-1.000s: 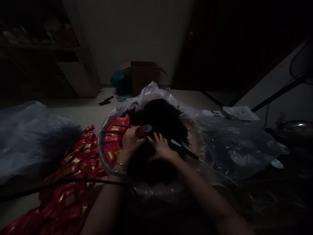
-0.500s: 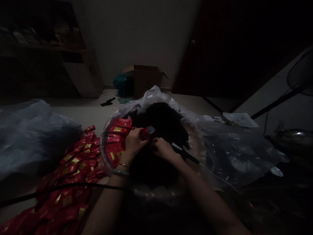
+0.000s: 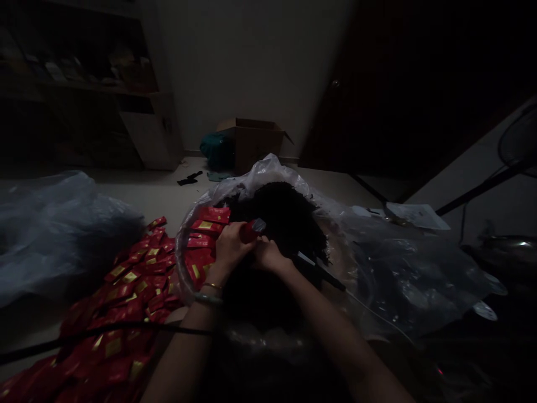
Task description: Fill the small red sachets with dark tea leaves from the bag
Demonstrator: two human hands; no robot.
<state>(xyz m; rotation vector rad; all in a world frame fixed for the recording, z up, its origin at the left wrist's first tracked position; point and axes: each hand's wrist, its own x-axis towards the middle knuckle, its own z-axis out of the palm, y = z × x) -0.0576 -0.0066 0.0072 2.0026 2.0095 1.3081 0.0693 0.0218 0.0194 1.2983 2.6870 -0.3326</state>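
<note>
Red packet (image 3: 251,230): small, with a silvery tip pointing up and away from the person.
Left hand (image 3: 230,247): fingers (image 3: 235,230) closed firmly around the packet's lower end; the packet sticks out just past them. A gold bangle (image 3: 212,286) and a pale bangle (image 3: 207,299) sit on the wrist.
Right hand (image 3: 268,256): fingers (image 3: 262,244) curled inward, just beside the packet and against the left hand; whether they hold anything cannot be told.
Black heap (image 3: 281,218): loose and fibrous, lying in a clear plastic bag (image 3: 268,170), directly beneath and beyond both hands.
Black-handled tool (image 3: 319,272): white-tipped, lying against the heap to the right of the hands, with a white cord (image 3: 377,316) trailing off to the right.
Red sachets (image 3: 134,285): gold-labelled, spread in a pile left of the hands, some inside the bag's rim.
Far side: a cardboard box (image 3: 255,143) stands open beside a teal bag (image 3: 216,151), against the wall.
</note>
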